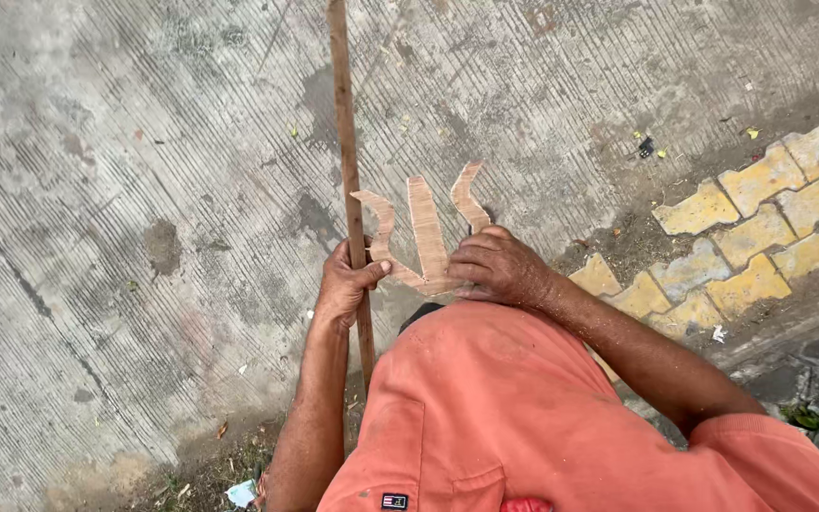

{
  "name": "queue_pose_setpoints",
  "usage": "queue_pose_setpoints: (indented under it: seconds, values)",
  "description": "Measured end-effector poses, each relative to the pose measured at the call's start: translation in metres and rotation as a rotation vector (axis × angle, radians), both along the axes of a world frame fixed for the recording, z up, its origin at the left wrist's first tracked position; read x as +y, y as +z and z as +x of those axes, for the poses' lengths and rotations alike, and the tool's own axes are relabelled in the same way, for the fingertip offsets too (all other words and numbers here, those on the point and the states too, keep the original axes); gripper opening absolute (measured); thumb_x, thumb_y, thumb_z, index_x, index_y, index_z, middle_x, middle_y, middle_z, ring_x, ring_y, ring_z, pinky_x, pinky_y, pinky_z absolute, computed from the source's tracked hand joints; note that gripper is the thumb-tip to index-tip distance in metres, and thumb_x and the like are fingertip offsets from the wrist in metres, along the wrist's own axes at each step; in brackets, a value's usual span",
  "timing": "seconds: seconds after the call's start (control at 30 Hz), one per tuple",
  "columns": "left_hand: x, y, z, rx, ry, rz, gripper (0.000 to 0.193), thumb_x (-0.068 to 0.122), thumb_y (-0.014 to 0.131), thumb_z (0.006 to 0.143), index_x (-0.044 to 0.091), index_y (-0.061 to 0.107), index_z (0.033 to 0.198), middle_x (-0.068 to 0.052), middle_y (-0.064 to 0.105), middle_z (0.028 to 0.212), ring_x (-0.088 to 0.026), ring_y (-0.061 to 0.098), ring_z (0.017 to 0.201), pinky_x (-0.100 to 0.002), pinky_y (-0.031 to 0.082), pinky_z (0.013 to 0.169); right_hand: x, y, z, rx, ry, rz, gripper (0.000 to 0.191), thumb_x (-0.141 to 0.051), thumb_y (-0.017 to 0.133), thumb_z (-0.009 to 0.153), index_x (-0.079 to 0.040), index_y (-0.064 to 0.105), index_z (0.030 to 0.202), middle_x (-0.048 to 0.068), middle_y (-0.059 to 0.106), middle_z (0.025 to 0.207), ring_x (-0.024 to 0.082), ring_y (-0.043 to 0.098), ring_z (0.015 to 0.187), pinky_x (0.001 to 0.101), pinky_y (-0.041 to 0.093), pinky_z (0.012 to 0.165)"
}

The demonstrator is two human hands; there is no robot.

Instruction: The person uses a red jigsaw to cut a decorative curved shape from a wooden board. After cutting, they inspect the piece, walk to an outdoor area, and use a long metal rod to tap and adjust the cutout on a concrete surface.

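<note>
Where grooved grey concrete ground fills the left and far part of the view, stained with dark patches. Near the bottom left, a strip of dirt with dry leaves and a scrap of pale litter. Left of centre, a long thin wooden stick, running from the far edge down toward the near body, gripped by the left hand with thumb wrapped across it and onto a flat wooden cutout. At centre, that cutout, pale brown with three curved prongs pointing away, lying against the concrete just beyond an orange-clad knee. Right of it, the right hand, fingers curled down, pressing on the cutout's near right edge. Farther right, yellow interlocking paving blocks bordered by dirt.
</note>
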State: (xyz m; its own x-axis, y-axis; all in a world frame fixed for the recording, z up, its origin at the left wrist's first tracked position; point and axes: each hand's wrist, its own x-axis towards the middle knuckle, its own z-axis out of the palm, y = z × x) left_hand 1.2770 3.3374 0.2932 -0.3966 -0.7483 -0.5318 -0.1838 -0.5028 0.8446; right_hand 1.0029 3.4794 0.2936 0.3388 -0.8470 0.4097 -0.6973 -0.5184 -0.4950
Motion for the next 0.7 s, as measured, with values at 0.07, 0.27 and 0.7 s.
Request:
queue_pose_setpoints:
  seconds: [0.07, 0.27, 0.7]
  values:
    - [-0.027, 0.006, -0.018, 0.023, 0.013, 0.008, 0.052, 0.004, 0.089, 0.072, 0.001, 0.063, 0.118, -0.002, 0.067, 0.084, -0.01, 0.06, 0.068, -0.026, 0.047, 0.057, -0.022, 0.01, -0.029, -0.019, -0.089, -0.049, 0.057, -0.041, 0.087, 0.078, -0.02, 0.057, 0.121, 0.005, 0.064, 0.123, 0.028, 0.06, 0.118, 0.0471, 0.043, 0.106]
    - [-0.109, 0.01, -0.064, 0.018, -0.04, -0.031, 0.052, 0.006, 0.09, 0.071, 0.002, 0.064, 0.115, -0.002, 0.069, 0.085, -0.011, 0.063, 0.072, -0.027, 0.051, 0.062, -0.105, 0.009, -0.097, -0.681, -0.563, 0.368, 0.065, -0.033, 0.079, 0.089, -0.006, 0.047, 0.139, 0.012, 0.06, 0.13, 0.022, 0.059, 0.12, 0.0396, 0.05, 0.106]
    - [-0.33, -0.008, -0.121, 0.018, -0.176, -0.052, 0.052, 0.007, 0.09, 0.073, 0.002, 0.064, 0.118, -0.003, 0.069, 0.092, -0.011, 0.063, 0.079, -0.028, 0.052, 0.069, -0.334, -0.018, -0.131, -0.955, -0.631, 0.719, 0.018, -0.017, 0.071, 0.097, -0.004, 0.07, 0.108, 0.003, 0.071, 0.093, 0.009, 0.067, 0.086, 0.0272, 0.06, 0.076]
